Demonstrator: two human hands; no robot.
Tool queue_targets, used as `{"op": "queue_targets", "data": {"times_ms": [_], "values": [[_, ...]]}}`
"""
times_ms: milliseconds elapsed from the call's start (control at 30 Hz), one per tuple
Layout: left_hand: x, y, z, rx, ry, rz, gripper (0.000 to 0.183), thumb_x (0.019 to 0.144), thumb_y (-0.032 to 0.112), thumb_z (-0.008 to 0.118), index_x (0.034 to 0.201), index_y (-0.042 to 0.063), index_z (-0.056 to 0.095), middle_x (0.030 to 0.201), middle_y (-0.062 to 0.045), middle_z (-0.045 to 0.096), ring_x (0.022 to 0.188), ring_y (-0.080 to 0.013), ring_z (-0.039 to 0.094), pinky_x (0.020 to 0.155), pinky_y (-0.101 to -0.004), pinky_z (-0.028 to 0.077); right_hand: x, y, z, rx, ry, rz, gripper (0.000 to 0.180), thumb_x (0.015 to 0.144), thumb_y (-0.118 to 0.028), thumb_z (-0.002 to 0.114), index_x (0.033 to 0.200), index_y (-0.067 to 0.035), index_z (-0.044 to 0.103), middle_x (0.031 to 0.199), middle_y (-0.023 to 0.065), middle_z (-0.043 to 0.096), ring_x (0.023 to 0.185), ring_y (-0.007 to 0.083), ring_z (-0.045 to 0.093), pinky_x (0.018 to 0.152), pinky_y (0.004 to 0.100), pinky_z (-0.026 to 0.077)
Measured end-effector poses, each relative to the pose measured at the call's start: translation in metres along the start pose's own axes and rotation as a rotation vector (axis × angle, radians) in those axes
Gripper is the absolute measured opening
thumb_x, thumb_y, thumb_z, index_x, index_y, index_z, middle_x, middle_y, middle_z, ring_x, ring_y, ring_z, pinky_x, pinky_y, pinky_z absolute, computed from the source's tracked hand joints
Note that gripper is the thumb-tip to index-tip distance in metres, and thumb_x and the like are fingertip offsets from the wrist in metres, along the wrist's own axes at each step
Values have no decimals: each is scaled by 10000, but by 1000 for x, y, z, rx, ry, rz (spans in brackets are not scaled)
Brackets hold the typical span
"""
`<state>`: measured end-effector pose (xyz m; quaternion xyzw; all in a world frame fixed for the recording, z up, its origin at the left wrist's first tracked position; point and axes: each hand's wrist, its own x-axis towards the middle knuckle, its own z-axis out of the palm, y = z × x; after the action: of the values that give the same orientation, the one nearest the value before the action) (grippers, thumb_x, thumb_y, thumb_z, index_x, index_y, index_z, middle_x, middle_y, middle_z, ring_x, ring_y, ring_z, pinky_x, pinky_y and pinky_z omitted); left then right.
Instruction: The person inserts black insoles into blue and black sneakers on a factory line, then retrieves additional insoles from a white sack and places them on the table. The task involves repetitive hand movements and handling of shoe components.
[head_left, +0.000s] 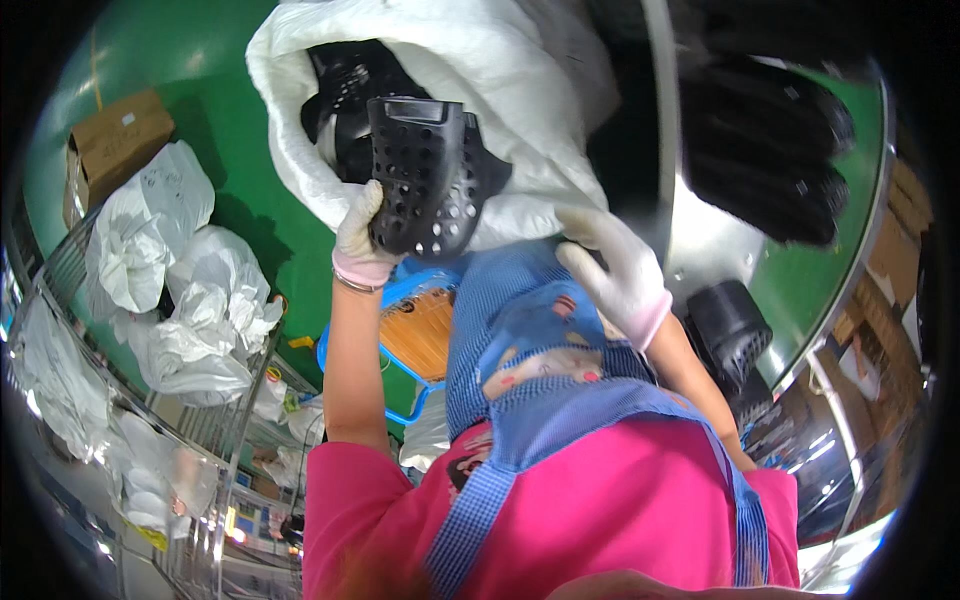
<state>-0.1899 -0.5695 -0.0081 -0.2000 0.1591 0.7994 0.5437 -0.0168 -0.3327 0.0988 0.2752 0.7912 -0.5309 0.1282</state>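
A black perforated plastic part (427, 176), basket-like with rows of round holes, is in my left hand (361, 229), gripped at its lower left side. Behind it gapes a large white woven sack (510, 105) with its rim rolled back. More black plastic parts (349, 82) lie inside the sack, partly hidden by the piece I hold. My right hand (619, 270), gloved in white like the left, holds nothing; its fingers are apart near the sack's lower right edge, above my blue apron (547, 330).
At right, a metal table (712, 232) bears long black items (765, 150) and a black perforated container (727, 322). White plastic bags (202, 330) sit on a wire rack at left, near a cardboard box (120, 142). A blue-framed stool (420, 330) stands below my left forearm.
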Motion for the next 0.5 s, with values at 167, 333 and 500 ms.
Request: {"op": "queue_targets", "data": {"times_ms": [167,333,500], "values": [[3,-81,75,27,-98,-184,573,922,242,620,1395,-17,427,1336,-182,557,1201,-295,576,1057,-437,450,-36,-8,-35,1045,-64,275,608,913,-166,611,1406,84,356,1330,179,538,1219,208,528,1009,332,441],[1,-138,127,334,-151,-255,619,916,223,612,1432,-7,360,1352,-157,531,1231,-274,546,1066,-418,434,-95,17,-61,1283,73,186,470,903,-143,618,1312,31,464,1177,116,591,1081,181,583,967,356,473],[-2,-181,157,707,-276,-183,721,879,141,656,1471,-10,272,1404,-144,461,1274,-254,486,1074,-407,401,-143,37,-64,1362,261,-8,381,910,-147,617,1234,26,515,1116,87,613,1039,156,592,950,333,477]]}}
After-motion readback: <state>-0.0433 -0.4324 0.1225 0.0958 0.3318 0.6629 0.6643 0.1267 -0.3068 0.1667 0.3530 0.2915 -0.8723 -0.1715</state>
